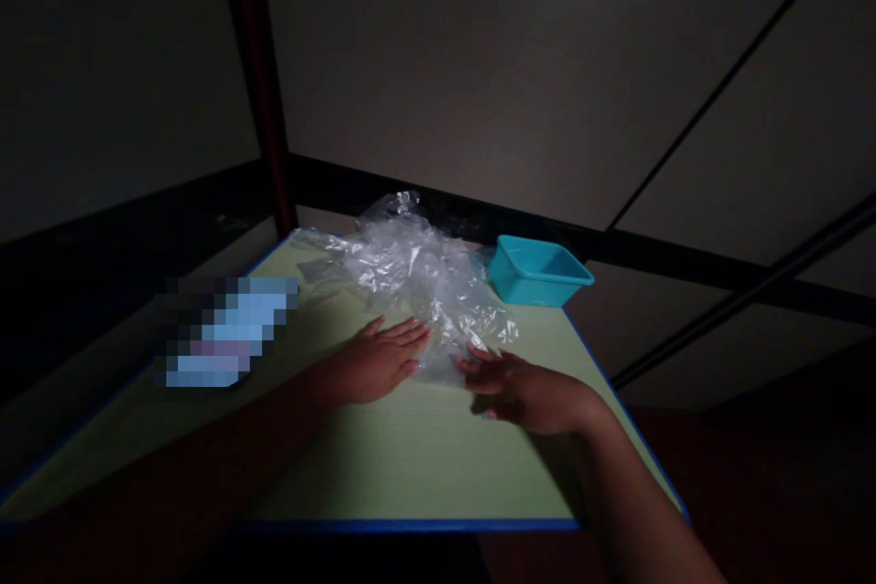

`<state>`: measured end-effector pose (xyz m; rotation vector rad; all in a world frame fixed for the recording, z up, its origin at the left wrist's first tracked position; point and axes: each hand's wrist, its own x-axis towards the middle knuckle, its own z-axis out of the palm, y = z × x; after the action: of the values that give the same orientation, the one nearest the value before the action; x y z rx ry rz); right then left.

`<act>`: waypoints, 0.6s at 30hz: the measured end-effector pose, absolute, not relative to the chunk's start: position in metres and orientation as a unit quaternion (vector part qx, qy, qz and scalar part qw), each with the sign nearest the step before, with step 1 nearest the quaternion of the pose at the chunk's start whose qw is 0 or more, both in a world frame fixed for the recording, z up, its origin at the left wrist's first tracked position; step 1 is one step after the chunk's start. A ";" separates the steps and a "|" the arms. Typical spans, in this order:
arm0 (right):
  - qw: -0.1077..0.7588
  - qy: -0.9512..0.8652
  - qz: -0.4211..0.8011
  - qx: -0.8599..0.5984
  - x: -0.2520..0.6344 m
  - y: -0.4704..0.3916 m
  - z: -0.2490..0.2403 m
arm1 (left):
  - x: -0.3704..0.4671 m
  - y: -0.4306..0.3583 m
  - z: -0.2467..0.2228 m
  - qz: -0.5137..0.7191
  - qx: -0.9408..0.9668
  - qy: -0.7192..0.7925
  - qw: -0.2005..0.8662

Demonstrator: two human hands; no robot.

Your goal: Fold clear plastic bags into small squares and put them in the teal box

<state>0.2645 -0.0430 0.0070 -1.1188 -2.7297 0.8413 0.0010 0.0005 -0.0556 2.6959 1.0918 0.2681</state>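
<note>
Crumpled clear plastic bags (417, 260) lie in a loose heap on the far middle of the table. My left hand (380, 360) rests palm down at the heap's near edge, its fingers stretched out and touching the plastic. On the other side, my right hand (520, 388) reaches in from the right with fingers extended, fingertips at the near edge of the plastic. A flat piece of the film lies between the two hands. Neither hand grips anything that I can see.
The pale green table (411, 465) has a blue edge. A turquoise plastic basket (534, 287) stands at its far right corner. At the left lies a pixelated, bluish flat object (236, 333). Dark-trimmed wall panels (444, 64) rise behind the table.
</note>
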 end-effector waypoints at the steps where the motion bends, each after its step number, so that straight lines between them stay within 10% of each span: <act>1: 0.039 -0.890 0.273 -0.363 0.262 -0.044 0.006 | 0.001 0.000 -0.055 0.090 0.917 0.373 0.113; 10: 0.068 -0.889 0.292 -0.347 0.249 -0.045 0.013 | 0.002 -0.001 -0.048 0.104 0.923 0.345 0.133; 18: 0.281 -0.812 0.363 -0.362 0.254 -0.032 0.005 | 0.006 0.008 -0.047 0.264 0.874 0.300 0.278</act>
<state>0.2542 -0.0317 0.0055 -0.9705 -2.1753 0.9724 0.0060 0.0078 -0.0469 2.3444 0.8041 0.7079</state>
